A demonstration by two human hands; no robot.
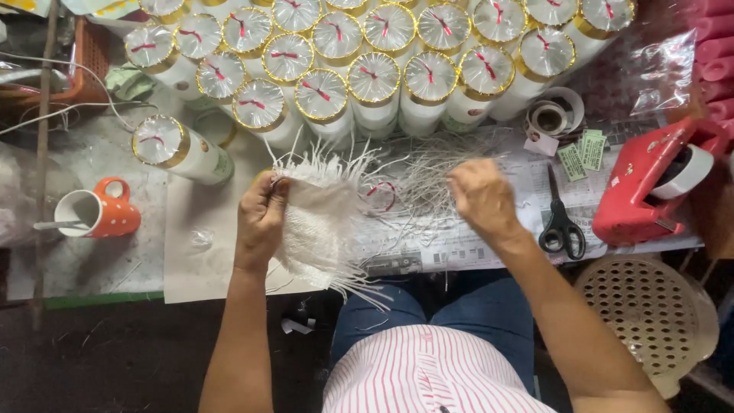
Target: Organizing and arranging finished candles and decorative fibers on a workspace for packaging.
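My left hand [261,218] grips a frayed piece of white woven sack fabric [319,222] by its left edge; loose threads fan out at its top and bottom. My right hand [482,197] has its fingers pinched together over a heap of loose white strands [428,180] lying on newspaper [451,245]; whether it pinches a strand cannot be told. A small red loop [380,191] lies between the hands. Both forearms reach in from the bottom of the head view.
Several white cylinders [375,84] wrapped in clear film with gold rims and red ties fill the back; one lies on its side [180,149]. Black scissors [560,226], a red tape dispenser [650,183], tape rolls [552,116], an orange mug [95,213], a beige plastic stool [650,313].
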